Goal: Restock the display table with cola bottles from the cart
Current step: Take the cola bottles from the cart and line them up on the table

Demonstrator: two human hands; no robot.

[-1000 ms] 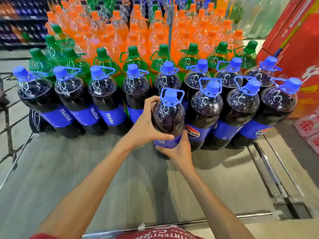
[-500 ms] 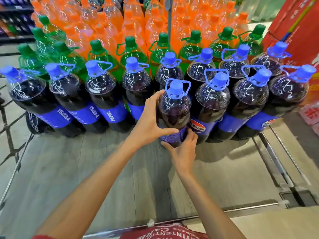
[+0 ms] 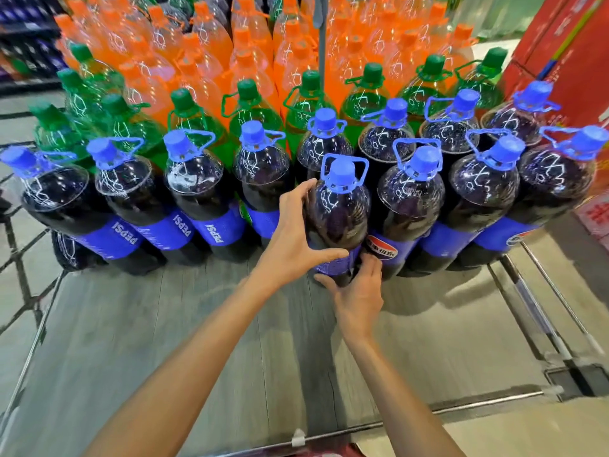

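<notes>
Centre of frame: big clear-plastic cola bottle (image 3: 339, 212), dark liquid, blue cap w/ blue carry loop, blue label. It's upright at the front of the cola rows. The neighbour bottle (image 3: 408, 199), w/ round logo showing, is just to its right, touching or nearly. Base is hidden behind your fingers, so can't tell if it's fully down on the grey wood-grain display table (image 3: 164, 341).

Your left hand (image 3: 296, 239) grasps the bottle's shoulder from the left, thumb across the front, fingers round the far side. Your right hand (image 3: 357, 298) grips low at label/base, thumb one side, fingers the other.

Handling, my read: full & large, so heavy. Walls prob. stiff under pressure, smooth plastic likely slick. Hold two-handed, one high & one low, or use the loop for carrying. Rows are packed tight, so a hard nudge could tip others.

Behind: green plastic bottles (image 3: 253, 117), then orange plastic bottles (image 3: 211, 44) toward the top. Red carton (image 3: 560, 44) upper right.
</notes>
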